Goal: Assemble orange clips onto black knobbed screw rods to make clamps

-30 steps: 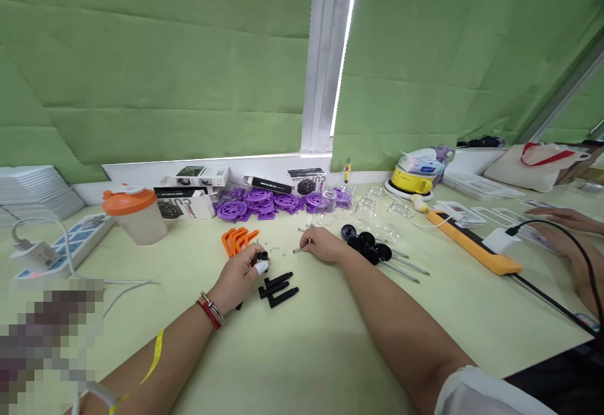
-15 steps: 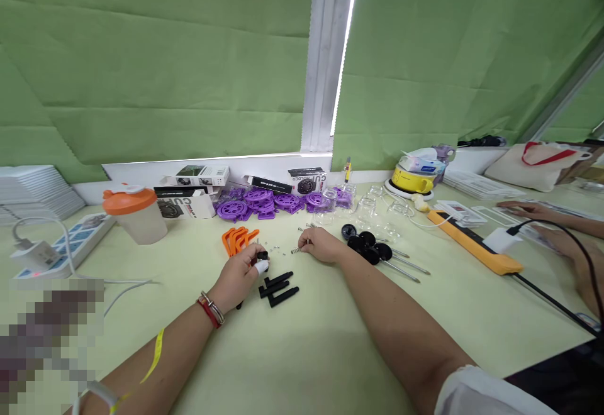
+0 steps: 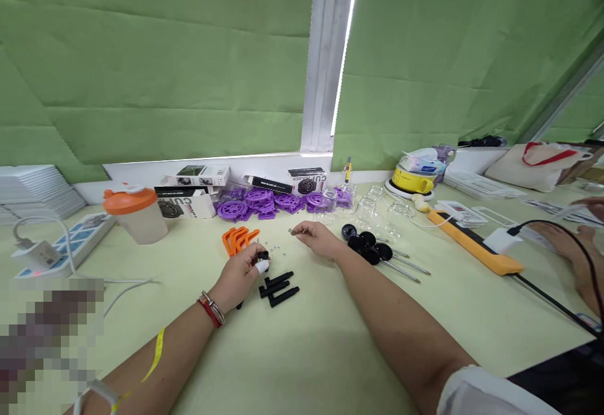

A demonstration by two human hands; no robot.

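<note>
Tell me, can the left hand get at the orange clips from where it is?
Probably yes. The left hand, holding a small black part, sits just near of the orange clips, with only bare table between them.

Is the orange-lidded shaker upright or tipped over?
Upright. The shaker stands on its base on the table, with its orange lid level on top, far left of both hands.
</note>
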